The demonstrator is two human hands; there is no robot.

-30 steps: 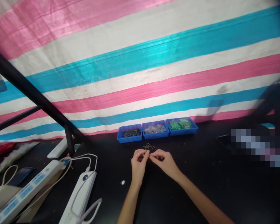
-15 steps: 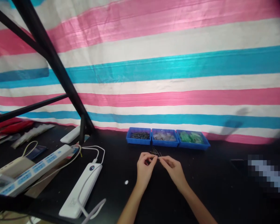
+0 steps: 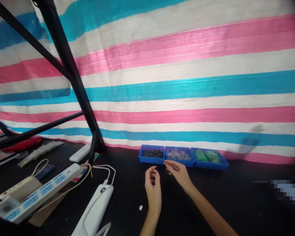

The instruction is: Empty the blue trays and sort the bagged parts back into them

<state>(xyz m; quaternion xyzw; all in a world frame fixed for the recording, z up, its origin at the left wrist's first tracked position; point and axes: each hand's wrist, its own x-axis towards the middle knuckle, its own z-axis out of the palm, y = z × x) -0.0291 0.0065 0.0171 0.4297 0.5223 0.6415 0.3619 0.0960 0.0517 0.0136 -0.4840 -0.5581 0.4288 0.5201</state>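
Note:
Three blue trays stand side by side against the striped sheet: the left tray (image 3: 151,154) holds dark thin pins, the middle tray (image 3: 179,154) clear pieces, the right tray (image 3: 208,157) green pieces. My right hand (image 3: 179,172) lies on the black table just before the middle tray, its fingers pressed together and pointing left over a few loose pins (image 3: 167,171). What it pinches is too small to see. My left hand (image 3: 153,188) hovers nearer to me, apart from the right, its fingers loosely curled with nothing between them.
A white power bank (image 3: 95,209) with a cable and a long white power strip (image 3: 45,190) lie to the left. A black frame post (image 3: 71,82) rises at the back left. A small white dot (image 3: 141,207) sits near my left wrist. A striped pink, white and blue sheet (image 3: 186,82) closes off the back.
My hands have parted: the right hand moved forward toward the trays and the left drew back and loosened its pinch. The view has tilted up and shifted.

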